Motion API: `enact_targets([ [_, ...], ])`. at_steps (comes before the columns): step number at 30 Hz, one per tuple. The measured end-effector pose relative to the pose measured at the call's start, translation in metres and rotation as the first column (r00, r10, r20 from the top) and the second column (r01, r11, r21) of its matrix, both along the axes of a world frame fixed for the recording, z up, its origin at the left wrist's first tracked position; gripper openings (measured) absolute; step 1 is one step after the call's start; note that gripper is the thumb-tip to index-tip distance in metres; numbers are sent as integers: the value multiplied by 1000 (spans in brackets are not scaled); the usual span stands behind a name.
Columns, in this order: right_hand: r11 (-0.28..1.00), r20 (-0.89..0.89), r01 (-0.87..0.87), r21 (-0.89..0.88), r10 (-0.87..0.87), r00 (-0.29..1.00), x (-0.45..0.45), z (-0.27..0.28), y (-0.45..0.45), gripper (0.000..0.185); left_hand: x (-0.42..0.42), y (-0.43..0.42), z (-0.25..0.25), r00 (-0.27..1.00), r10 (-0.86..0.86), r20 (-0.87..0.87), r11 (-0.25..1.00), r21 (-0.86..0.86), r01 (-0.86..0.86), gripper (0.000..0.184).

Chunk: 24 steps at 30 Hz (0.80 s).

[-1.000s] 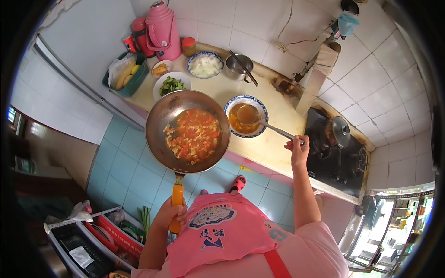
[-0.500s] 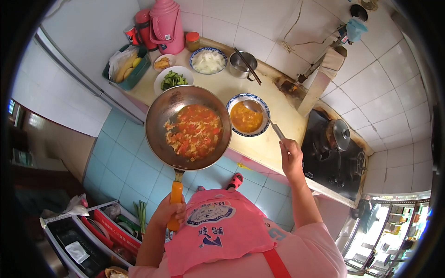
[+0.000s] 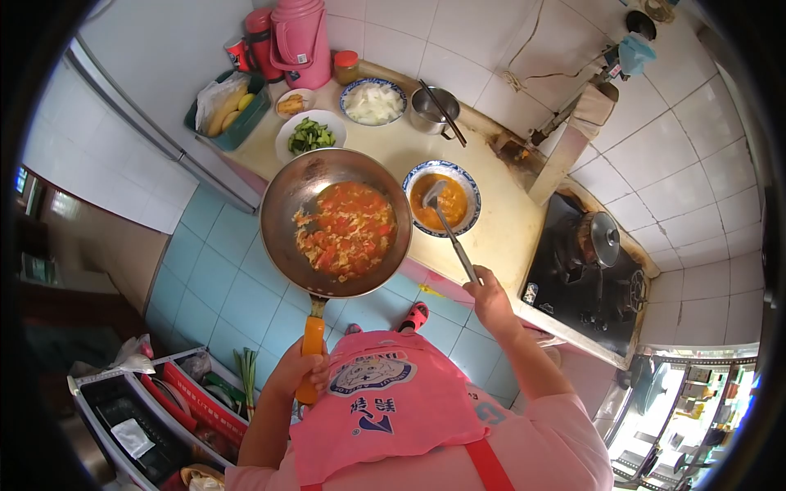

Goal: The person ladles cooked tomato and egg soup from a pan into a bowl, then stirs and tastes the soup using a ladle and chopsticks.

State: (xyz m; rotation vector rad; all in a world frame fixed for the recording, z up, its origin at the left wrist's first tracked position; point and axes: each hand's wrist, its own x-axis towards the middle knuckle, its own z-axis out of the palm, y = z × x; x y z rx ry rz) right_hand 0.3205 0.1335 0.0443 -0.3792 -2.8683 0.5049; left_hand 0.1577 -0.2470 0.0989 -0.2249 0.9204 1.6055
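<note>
My left hand is wrapped around the orange handle of a frying pan, held level in front of the counter. Cooked tomato and egg lies in the pan. In my right hand is the grey handle of a metal spatula. Its head is over a blue-and-white bowl, at the orange-red food inside; whether it touches the food I cannot tell. The bowl stands on the counter, just right of the pan.
Behind them on the counter stand a plate of sliced white vegetable, chopped greens, a metal pot with chopsticks, and a pink thermos. At right, a lidded pot sits on the black stove.
My right hand has moved a little left and nearer my body. The spatula's head has turned and shifted left within the bowl. The pan has stayed nearly in place.
</note>
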Motion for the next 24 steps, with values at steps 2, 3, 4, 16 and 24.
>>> enact_targets([
  [2, 999, 21, -24, -43, 25, 999, 4, -7, -3, 28, 1, -1, -1, 1000, 1, -6, 1000, 2, -1, 21],
  [3, 998, 29, -16, -55, 18, 999, 6, -12, -3, 24, 1, -1, -1, 1000, 0, -6, 1000, 1, 0, 21],
  [4, 998, 29, -17, -55, 19, 999, 7, -15, -2, 24, 2, -1, -1, 1000, -2, -6, 1000, -1, 2, 22],
  [16, 985, 198, -82, 150, 51, 979, 15, -30, 24, 9, 4, -5, -6, 1000, -9, -3, 1000, 14, 9, 22],
  [24, 964, 380, -117, 240, 17, 925, 14, -39, 40, 7, 7, -6, -3, 1000, -1, -3, 1000, 14, 1, 22],
])
